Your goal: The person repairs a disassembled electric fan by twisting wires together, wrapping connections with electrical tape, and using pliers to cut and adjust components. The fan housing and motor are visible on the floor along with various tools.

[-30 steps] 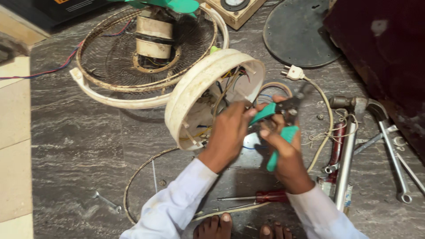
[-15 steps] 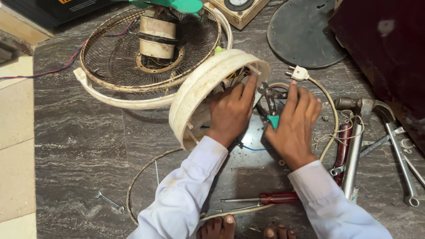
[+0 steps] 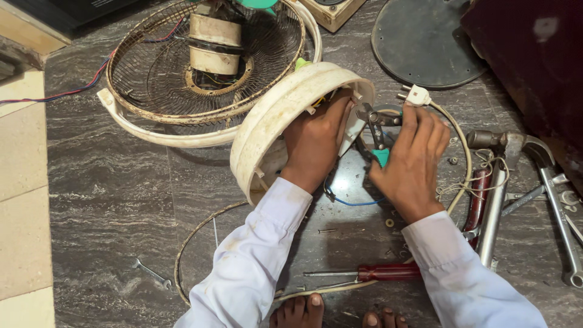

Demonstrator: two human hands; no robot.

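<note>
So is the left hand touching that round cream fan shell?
Touching. The head view shows the left hand pressed flat inside the cream fan shell, fingers against its inner wall.

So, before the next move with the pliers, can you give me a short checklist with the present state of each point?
1. Left hand steadies the round cream housing: ok.
2. Right hand has a grip on the green-handled pliers: ok.
3. Plier tip on the right part: cannot tell, hidden by the housing.
4. White plug lies loose on the floor, in no socket: ok.
5. Red-handled screwdriver within reach: ok.
</note>
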